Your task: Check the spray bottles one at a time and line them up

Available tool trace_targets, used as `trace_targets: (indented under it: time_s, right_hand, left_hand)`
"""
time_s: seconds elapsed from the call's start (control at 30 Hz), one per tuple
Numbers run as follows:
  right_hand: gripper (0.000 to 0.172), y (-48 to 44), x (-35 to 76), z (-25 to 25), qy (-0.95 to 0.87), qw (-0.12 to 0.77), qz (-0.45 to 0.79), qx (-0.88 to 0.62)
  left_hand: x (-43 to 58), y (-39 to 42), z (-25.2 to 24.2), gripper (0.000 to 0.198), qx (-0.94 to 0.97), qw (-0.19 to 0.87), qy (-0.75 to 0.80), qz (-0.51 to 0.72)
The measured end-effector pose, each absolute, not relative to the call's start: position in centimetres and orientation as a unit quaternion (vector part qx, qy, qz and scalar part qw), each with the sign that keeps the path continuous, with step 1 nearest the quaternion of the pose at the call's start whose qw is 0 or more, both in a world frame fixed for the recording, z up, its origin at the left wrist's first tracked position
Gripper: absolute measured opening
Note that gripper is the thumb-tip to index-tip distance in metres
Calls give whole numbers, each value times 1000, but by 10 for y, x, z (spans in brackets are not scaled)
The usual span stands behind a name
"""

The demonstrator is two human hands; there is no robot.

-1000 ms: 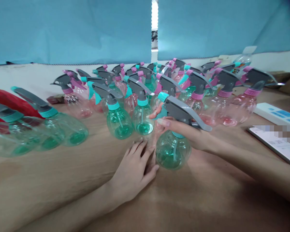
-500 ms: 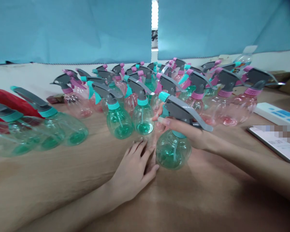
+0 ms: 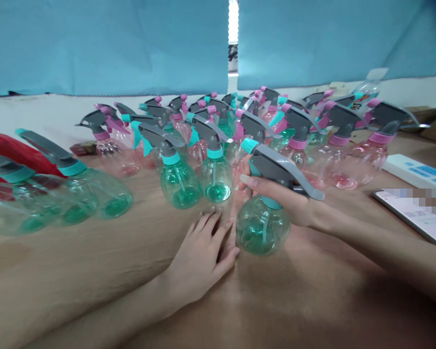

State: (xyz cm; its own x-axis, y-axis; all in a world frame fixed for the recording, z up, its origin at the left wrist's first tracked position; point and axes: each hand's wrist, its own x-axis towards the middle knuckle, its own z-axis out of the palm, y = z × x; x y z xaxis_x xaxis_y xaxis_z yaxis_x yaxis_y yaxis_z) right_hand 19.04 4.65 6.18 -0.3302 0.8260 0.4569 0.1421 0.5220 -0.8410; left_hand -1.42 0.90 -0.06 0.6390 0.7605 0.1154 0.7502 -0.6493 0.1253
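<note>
My right hand is wrapped round the neck and trigger of a green spray bottle, which has a grey head and a turquoise nozzle pointing left. The bottle is nearly upright, and part of its trigger is hidden by my fingers. Flat on the wooden table lies my left hand, fingers spread, holding nothing, its thumb close to the bottle's left side. Just beyond its fingertips stand two more green spray bottles, one clear-green and one darker.
Several pink and green spray bottles crowd the back, among them a pink one at right. Green bottles with grey tops stand at left before a red bag. A phone and a white box lie at right.
My right hand and the spray bottle in it have shifted very slightly to the right, and the fingers near the trigger have drawn in a little. My left hand has stayed put.
</note>
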Motion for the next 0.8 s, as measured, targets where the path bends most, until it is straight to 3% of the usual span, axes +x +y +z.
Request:
trace_targets:
  time_s: [0.2, 0.8]
  right_hand:
    - [9, 52, 190, 61, -724, 501, 383, -281]
    - [9, 49, 186, 65, -692, 513, 429, -272]
  left_hand:
    - [-15, 10, -1, 43, 905, 39, 415, 85]
    - [-15, 9, 0, 40, 903, 50, 414, 101]
